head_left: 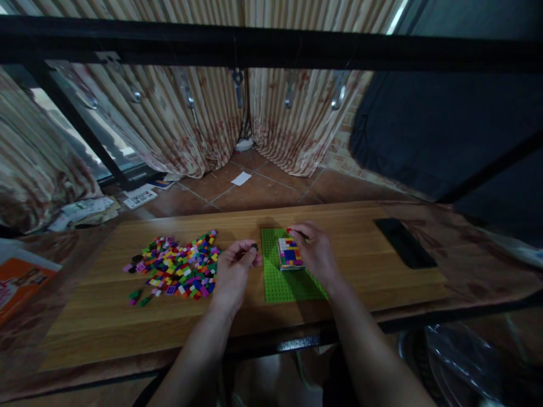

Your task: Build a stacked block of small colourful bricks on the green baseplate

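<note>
My left hand (237, 263) is raised between the brick pile and the baseplate, its thumb and fingers pinching a small black toy brick (254, 247). In my right hand (314, 249) a small red toy brick (289, 230) is gripped at the fingertips, over the far side of the green studded baseplate (275, 288). On that baseplate stands a low, square block of bricks (289, 254) in white, blue, yellow, purple and red. My right hand partly covers its right side. Whether the red brick touches the block or plate, I cannot tell.
A wide heap of loose coloured bricks (182, 265) lies left on the wooden board (119, 333). A dark phone-like slab (405, 243) rests at the right. Across the view above runs a black bar (271, 48) with metal hooks. An orange package (25, 282) lies far left.
</note>
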Tool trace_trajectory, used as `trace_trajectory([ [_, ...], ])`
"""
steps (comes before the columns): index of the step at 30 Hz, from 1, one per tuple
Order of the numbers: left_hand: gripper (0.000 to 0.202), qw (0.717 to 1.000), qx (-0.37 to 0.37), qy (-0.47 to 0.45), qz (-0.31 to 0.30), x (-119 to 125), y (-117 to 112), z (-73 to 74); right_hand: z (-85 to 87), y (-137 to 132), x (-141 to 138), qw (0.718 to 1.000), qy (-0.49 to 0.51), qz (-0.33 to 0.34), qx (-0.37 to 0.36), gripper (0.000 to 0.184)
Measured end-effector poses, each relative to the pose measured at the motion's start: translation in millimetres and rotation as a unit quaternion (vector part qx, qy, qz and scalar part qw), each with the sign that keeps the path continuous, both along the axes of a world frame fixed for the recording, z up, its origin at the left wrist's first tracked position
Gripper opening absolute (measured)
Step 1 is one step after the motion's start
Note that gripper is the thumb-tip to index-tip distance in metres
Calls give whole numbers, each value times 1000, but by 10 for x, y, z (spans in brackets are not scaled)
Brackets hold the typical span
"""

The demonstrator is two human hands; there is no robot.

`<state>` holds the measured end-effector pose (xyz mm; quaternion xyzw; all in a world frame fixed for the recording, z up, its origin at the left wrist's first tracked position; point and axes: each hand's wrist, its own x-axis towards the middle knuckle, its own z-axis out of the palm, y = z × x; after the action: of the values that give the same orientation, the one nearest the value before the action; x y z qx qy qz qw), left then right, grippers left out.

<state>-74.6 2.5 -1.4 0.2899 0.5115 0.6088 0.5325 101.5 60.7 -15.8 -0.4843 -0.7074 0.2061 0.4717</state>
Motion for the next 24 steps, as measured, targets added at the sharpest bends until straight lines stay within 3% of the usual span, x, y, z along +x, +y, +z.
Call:
trace_trajectory([
  [5, 22, 1000, -16, 10, -10, -4, -14, -11, 31, -18, -78, 991, -129, 14, 13, 21],
  [9, 21, 1000, -18, 14, -17, 1, -11, -8, 15, -16, -83, 984, -179, 25, 4, 23],
  [24, 18, 999, -15, 29, -25, -7, -5, -27, -29, -6, -78, 988, -147, 36, -2, 22],
])
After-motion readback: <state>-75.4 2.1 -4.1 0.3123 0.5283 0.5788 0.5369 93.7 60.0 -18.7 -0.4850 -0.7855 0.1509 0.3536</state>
